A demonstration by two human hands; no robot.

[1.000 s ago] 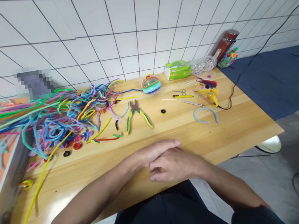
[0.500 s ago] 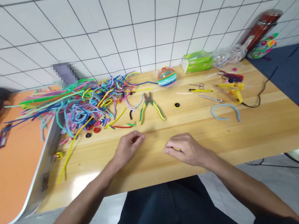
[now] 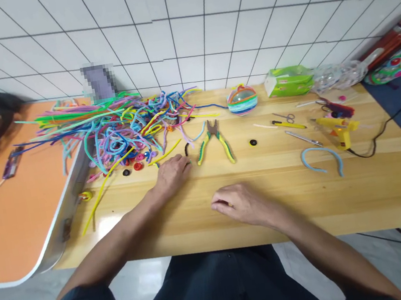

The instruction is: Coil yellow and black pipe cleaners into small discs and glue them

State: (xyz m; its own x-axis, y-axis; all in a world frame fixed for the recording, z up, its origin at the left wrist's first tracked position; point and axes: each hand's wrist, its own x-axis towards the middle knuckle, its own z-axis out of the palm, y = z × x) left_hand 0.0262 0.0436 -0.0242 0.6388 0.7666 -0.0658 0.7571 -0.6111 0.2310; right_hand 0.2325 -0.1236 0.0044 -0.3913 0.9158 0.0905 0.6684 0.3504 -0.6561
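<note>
My left hand (image 3: 173,175) rests low over the table with its fingers curled down, just left of the pliers. It covers the spot where a short red pipe cleaner with a green end lay; only a small green tip shows at the fingers. What the fingers grip, if anything, is hidden. My right hand (image 3: 240,205) hovers near the table's front, fingers curled and thumb against them, with nothing seen in it. Between and beyond the hands lie the pliers (image 3: 214,140), handles spread, green and yellow. A short black piece (image 3: 186,149) lies beside the left fingers.
A heap of coloured pipe cleaners (image 3: 117,132) fills the back left. Behind the pliers stands a striped ball (image 3: 242,100). To the right lie a yellow glue gun (image 3: 340,130) with its cord, a utility knife (image 3: 290,124), scissors (image 3: 286,117) and a bent blue pipe cleaner (image 3: 321,158).
My left hand has reached forward, onto the short red pipe cleaner. My right hand stays near the table's front, still curled. The view has turned slightly left.
</note>
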